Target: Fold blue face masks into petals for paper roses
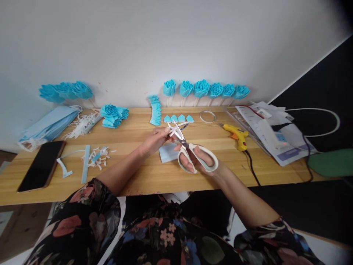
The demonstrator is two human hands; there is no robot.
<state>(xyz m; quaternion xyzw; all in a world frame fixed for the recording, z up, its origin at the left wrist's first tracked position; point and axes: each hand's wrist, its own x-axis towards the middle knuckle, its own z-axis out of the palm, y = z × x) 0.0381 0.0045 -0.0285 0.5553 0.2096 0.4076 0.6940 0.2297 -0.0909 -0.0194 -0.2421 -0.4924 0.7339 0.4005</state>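
My left hand (156,141) pinches small white paper-like strips (172,131) above the middle of the table. Through the pale handles of a pair of scissors (185,144) go the fingers of my right hand (202,159). The scissor blades are parted and meet the strips near my left fingertips. Under the hands lies a light blue sheet of mask fabric (167,153), partly covered by them. Just beyond, several blue petal-shaped pieces (181,118) lie in a row, beside a curved strip of blue petals (155,110).
Blue fabric flowers (201,88) on sticks lean on the wall, with more flowers (110,114) at left. Face masks (51,123), white cords (82,124), a phone (42,165) and scraps (100,156) lie left. A yellow glue gun (239,136), wire ring (207,116) and papers (275,136) lie right.
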